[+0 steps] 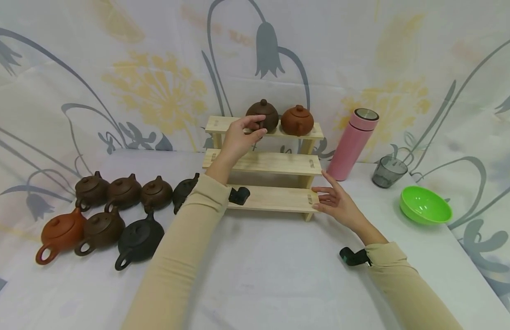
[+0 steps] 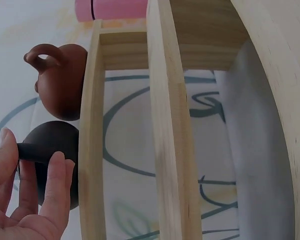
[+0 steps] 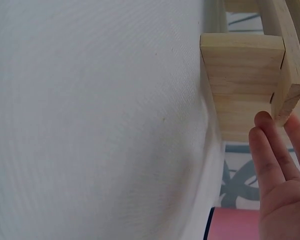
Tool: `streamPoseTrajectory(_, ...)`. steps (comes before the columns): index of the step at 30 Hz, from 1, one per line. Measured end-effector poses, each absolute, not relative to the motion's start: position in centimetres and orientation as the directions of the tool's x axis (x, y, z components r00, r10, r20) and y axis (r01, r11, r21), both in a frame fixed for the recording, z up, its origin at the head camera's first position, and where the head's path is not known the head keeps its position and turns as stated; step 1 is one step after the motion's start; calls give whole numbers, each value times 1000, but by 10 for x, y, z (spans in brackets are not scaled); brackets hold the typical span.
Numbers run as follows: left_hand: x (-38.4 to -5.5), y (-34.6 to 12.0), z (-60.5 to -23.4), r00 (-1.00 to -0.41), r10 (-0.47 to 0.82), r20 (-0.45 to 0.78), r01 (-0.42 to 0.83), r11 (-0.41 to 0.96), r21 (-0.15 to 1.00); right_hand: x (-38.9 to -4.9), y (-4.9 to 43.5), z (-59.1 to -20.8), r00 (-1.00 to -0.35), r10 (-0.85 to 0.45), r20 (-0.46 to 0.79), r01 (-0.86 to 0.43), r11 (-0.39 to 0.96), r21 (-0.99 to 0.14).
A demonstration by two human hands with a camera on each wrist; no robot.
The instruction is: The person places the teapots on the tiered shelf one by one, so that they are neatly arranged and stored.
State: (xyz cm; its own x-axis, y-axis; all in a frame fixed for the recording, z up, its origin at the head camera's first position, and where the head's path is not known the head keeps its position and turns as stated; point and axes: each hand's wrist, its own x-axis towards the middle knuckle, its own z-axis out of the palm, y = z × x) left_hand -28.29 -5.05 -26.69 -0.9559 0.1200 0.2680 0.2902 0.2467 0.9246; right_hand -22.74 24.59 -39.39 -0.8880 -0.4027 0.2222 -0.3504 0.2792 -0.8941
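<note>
On the top tier of a three-tier wooden rack (image 1: 271, 162), my left hand (image 1: 240, 140) pinches the handle of a dark brown teapot (image 1: 268, 114). In the left wrist view, its thumb and fingers meet around that dark handle (image 2: 32, 152). A reddish-brown teapot (image 1: 297, 122) sits just right of it on the same tier. My right hand (image 1: 336, 204) is at the rack's right end, its fingers spread and fairly straight. One fingertip reaches the middle board, the others the lower board. In the right wrist view, fingertips (image 3: 263, 119) touch the board's end (image 3: 292, 95).
Several teapots stand in two rows at left, among them an orange-brown one (image 1: 63, 229) and a black one (image 1: 140, 238). A pink bottle (image 1: 352, 146) stands right of the rack, with a grey see-through cup (image 1: 389, 172) and a green bowl (image 1: 425, 205) farther right.
</note>
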Motion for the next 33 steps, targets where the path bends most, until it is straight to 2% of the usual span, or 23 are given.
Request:
streamPoseTrajectory(9,-279,-58,-273,-952,143,270,296,218,930,-227,244,-393,-890,-399,221,-349,282,-894)
streamPoseTrajectory(19,-252,-99,-277,-944,219,247,298,246,922,-228,245,-392,-880,-409,240,-372,283,-884)
streamPoseTrajectory(33,-216,-173,-302,-969,174,176,235,433,870,-226,243,-392,-888,-405,217,-352,296,-888)
